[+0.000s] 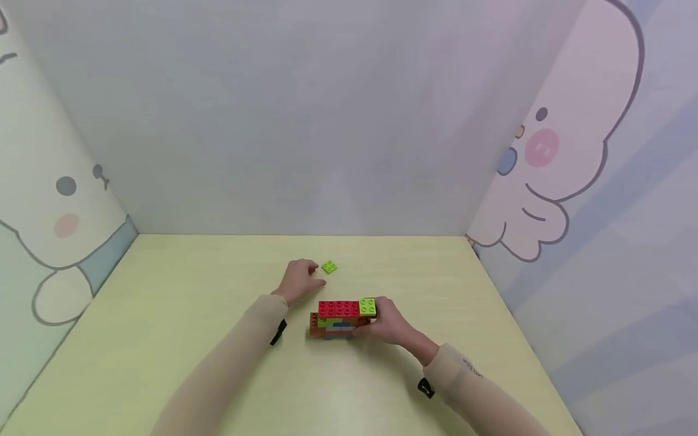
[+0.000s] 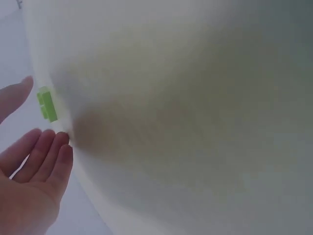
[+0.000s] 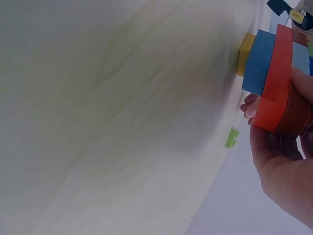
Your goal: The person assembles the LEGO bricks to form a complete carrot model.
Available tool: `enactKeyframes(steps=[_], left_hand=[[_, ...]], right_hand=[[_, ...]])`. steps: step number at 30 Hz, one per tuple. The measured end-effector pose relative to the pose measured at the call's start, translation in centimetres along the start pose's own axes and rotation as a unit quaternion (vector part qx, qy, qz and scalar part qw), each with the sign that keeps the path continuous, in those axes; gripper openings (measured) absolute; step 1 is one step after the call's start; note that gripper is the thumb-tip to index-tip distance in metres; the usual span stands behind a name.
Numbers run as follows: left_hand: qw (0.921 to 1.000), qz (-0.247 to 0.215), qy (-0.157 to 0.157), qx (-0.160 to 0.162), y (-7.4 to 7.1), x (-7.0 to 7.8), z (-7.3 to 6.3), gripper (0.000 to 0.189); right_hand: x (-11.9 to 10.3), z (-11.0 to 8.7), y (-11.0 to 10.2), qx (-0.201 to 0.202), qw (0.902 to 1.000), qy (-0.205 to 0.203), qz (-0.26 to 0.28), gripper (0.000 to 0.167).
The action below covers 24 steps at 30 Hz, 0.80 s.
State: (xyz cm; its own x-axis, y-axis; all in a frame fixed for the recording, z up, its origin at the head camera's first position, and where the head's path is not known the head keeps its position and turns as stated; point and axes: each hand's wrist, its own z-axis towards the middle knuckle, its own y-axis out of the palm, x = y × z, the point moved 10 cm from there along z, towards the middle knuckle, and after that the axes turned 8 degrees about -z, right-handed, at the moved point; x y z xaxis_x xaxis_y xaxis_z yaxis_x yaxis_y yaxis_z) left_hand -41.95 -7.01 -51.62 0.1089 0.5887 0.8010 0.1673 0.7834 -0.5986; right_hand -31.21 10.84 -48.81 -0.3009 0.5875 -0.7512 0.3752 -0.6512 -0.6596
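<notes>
My right hand [image 1: 390, 322] grips one end of a block of stacked toy building bricks [image 1: 339, 309]. Red studded bricks and a lime green one form its top, over layers of blue, orange, white and green. From the right wrist view, the fingers wrap the red and brown end, while blue and yellow bricks [image 3: 258, 62] jut from the underside. Farther back, a small flat lime green brick [image 1: 329, 266] lies studs up on the table. Beside it my left hand [image 1: 297, 280] reaches out, thumb and fingers spread apart, with the green brick [image 2: 47, 105] just beyond the fingertips.
The pale yellow table [image 1: 185, 315] runs back to a plain grey wall [image 1: 305, 121]. Side walls with cartoon animal figures [image 1: 567, 139] rise at left and right. Both forearms wear light sleeves [image 1: 234, 357] with dark straps at the wrists.
</notes>
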Motion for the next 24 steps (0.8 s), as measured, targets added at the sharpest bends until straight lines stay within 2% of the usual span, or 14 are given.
enactKeyframes(steps=[5, 10, 18, 24], left_hand=[[0.9999, 0.012, -0.011, 0.004, 0.8, 0.3, 2.0, 0.06], [0.9995, 0.029, -0.008, -0.007, 1.6, 0.4, 3.3, 0.06], [0.9968, 0.07, 0.032, -0.019, 2.4, 0.8, 3.7, 0.034], [0.9974, 0.045, 0.048, -0.029, 2.2, 1.0, 3.0, 0.026]], right_hand=[[0.0, -0.1, -0.2, 0.004, 1.0, 0.004, -0.001, 0.034], [0.3, -0.1, -0.1, 0.001, 0.9998, 0.013, -0.014, 0.036], [-0.4, -0.1, 0.4, -0.002, 0.9999, 0.014, -0.01, 0.034], [0.0, -0.1, 0.0, 0.002, 0.9997, 0.017, -0.018, 0.034]])
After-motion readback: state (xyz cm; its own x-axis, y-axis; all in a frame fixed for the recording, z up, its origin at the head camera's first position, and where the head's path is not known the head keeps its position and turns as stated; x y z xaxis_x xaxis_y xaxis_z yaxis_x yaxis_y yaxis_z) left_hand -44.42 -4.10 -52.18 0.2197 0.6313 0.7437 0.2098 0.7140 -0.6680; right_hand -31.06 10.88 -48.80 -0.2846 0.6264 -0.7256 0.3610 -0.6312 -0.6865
